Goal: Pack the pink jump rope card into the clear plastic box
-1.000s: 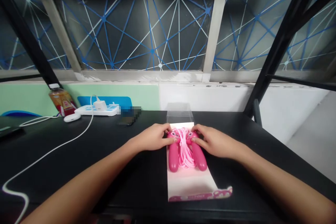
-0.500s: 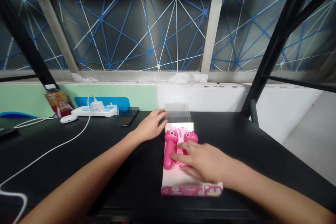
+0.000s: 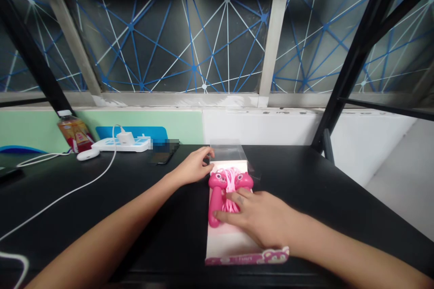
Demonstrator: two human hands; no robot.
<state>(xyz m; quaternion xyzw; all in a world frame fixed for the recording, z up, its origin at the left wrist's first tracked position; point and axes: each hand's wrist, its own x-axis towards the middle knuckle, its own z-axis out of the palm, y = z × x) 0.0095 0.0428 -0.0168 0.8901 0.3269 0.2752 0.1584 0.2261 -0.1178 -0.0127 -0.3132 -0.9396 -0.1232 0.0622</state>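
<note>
A pink jump rope (image 3: 231,203) lies bundled between its two animal-headed handles on a white and pink cardboard tray (image 3: 224,241). Behind the tray, a clear plastic cover (image 3: 228,151) stretches back towards the wall. At the cover's left side, the fingers of my left hand (image 3: 195,165) curl round its edge, the thumb close to the tray's far corner. My right hand (image 3: 259,212) rests palm down over the rope and the right handle, fingers spread. One of its fingertips touches the left handle (image 3: 214,203). Part of the right handle is hidden beneath this hand.
On the black table (image 3: 152,235), a white power strip (image 3: 137,145) with a plugged-in charger stands back left, near a dark phone (image 3: 166,153). A white earbud case (image 3: 88,155), a drink bottle (image 3: 75,133) and a white cable (image 3: 81,185) are further left. Black frame posts rise at both sides.
The tray and jump rope have slid towards me with my right hand, and the cover shifted slightly nearer. My left fingers have curled in at the cover's edge.
</note>
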